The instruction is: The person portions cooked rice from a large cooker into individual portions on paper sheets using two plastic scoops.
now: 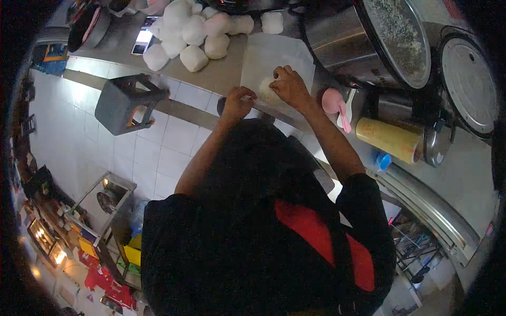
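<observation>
A stack of pale wrapping sheets lies flat on the counter before me, with a whitish mound, apparently rice, at its near side. At the sheet's near left corner, my left hand pinches a pale edge of the wrapping between thumb and fingers. My right hand is over the mound with curled fingers; what lies between its fingertips is too blurred to tell. Several rounded white wrapped bundles are heaped beyond the sheets to the left. One separate bundle sits at the sheets' far edge.
A large steel pot of rice stands right, its round lid beside it. Nearer are a pink scoop, white paddle, yellow cylinder and blue cup. A phone lies left; a dark plastic stool is below.
</observation>
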The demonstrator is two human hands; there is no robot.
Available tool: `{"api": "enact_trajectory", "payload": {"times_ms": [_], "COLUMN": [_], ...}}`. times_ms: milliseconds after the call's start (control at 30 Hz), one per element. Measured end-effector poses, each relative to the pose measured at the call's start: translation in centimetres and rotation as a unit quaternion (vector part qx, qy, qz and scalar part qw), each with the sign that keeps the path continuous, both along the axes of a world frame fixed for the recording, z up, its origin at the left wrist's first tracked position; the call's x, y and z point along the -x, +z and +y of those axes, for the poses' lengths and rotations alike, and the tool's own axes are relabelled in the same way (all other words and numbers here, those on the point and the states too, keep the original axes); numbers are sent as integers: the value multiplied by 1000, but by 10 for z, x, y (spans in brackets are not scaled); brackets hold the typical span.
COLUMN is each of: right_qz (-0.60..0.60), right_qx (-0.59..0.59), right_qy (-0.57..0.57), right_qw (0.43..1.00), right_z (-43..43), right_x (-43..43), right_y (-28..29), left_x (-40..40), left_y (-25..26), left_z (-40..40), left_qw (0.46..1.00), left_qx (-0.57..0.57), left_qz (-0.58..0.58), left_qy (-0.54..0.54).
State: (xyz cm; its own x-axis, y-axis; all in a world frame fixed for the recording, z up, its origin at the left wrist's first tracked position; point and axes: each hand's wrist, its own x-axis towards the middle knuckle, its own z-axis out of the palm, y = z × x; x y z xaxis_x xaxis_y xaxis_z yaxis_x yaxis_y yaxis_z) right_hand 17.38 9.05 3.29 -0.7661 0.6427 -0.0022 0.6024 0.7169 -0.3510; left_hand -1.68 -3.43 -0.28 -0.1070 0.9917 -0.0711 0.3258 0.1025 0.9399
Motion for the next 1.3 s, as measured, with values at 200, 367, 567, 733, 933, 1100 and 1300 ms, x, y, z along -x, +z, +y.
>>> {"api": "enact_trajectory", "payload": {"times_ms": [200, 367, 567, 733, 933, 1100, 1300], "right_qz": [31, -111, 207, -2, 478, 538, 590], "right_qx": [-53, 63, 145, 170, 304, 375, 366], "right_qy": [49, 1, -340, -345, -543, -596, -619], "right_qw": [997, 992, 906, 923, 620, 463, 367], "right_z": [7, 10, -100, -241, -325, -332, -325], "right_x": [1, -8, -142, -253, -191, -163, -179], "right_y": [-3, 25, -4, -98, -138, -127, -106], "left_x": [-5, -7, -1, 8, 20, 24, 18], "left_y": [4, 14, -13, -24, -38, -38, -23], "left_z": [2, 7, 17, 17, 27, 34, 36], "left_qw": [999, 1000, 997, 999, 994, 989, 988], "left_qx": [-7, -12, 75, -51, 104, 108, 84], "left_qz": [6, -5, 29, 6, -31, -81, -108], "left_qy": [34, 25, -4, 8, -24, -64, -64]}}
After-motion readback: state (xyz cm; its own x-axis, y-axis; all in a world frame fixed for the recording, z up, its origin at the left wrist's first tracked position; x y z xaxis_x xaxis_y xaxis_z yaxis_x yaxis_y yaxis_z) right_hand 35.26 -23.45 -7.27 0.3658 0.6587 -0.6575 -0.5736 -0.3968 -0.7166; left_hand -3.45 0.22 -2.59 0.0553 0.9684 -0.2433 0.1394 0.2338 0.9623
